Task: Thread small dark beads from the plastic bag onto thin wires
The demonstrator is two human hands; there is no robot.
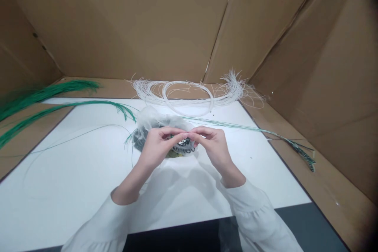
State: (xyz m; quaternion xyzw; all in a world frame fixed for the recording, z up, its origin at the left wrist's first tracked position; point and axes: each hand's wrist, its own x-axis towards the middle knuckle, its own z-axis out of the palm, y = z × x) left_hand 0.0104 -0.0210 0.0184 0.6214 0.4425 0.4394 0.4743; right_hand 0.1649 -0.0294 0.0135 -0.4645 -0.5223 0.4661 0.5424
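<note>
My left hand (161,143) and my right hand (212,143) meet over the middle of the white table. Thumb and forefinger are pinched on both, and the fingertips touch. Whatever lies between them is too small to make out. Just behind and below the hands is a see-through plastic bag (153,117) with dark printing and dark contents, partly covered by my fingers. A thin green strand (97,128) curves in from the left and ends near the bag. Behind the bag, several pale green strands (224,123) run off to the right.
Green fibre bundles (67,104) stretch in from the left. At the back lies a coiled white strand bundle (189,100) with frayed ends. Dark braided ends (307,157) rest on the right edge. Cardboard walls (147,23) enclose the white table (73,189) at back and sides.
</note>
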